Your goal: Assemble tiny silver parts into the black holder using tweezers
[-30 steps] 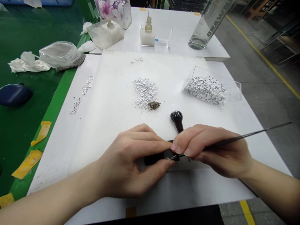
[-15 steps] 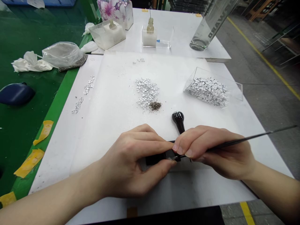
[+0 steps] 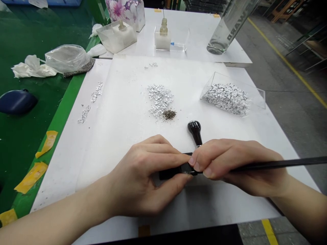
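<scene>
My left hand (image 3: 150,173) is closed on a small black block-like fixture (image 3: 168,173), its thumb and index finger pinching near the right end. My right hand (image 3: 245,166) grips black tweezers (image 3: 288,164); their rear end runs out to the right edge. The working tip is mostly hidden by my right fingers, close to my left thumb. A tiny shiny piece (image 3: 189,172) shows between the hands on the fixture, too small to name. Just behind my right fingers rises a black rounded knob handle (image 3: 195,131); where it joins is hidden.
A pile of small white pieces (image 3: 159,98) lies mid-table beside dark metallic bits (image 3: 169,115). At right, a clear box (image 3: 213,79) holds many white pieces. Behind stand a small bottle (image 3: 164,27) in a clear tray and a water bottle (image 3: 217,46). A plastic bag (image 3: 67,58) lies left.
My right hand has turned and shifted slightly right. The tweezers' rear end has swung lower and now shows its broad side. My left hand stays nearly still on the fixture.
</scene>
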`<state>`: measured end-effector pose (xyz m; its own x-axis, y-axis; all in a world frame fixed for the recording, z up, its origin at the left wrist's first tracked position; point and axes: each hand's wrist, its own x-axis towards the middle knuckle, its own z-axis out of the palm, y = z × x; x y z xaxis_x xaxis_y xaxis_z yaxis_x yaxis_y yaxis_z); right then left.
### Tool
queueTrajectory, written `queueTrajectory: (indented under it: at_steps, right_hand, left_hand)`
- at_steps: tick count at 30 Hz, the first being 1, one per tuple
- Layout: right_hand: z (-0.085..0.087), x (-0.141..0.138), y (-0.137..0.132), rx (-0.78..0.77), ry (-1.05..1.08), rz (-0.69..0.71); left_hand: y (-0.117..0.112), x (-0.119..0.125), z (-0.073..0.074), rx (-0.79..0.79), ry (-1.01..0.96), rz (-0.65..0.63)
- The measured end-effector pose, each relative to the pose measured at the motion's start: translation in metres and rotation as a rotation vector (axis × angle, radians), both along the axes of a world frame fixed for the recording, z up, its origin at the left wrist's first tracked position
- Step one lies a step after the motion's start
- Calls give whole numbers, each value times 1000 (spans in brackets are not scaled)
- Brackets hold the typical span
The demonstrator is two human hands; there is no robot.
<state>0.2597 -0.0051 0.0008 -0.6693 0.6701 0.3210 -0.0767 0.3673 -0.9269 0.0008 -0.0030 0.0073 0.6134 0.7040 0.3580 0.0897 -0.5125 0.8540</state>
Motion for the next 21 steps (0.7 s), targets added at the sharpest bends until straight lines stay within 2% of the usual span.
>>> queueTrajectory:
  at_steps: [13,21]
  right_hand:
    - [-7,-2,5,-54,55,2]
    - [0,-3,1,-11,5,-43]
  left_hand:
    - [1,3,-2,-3,0,0]
    - [0,3,-4,5,-9,5]
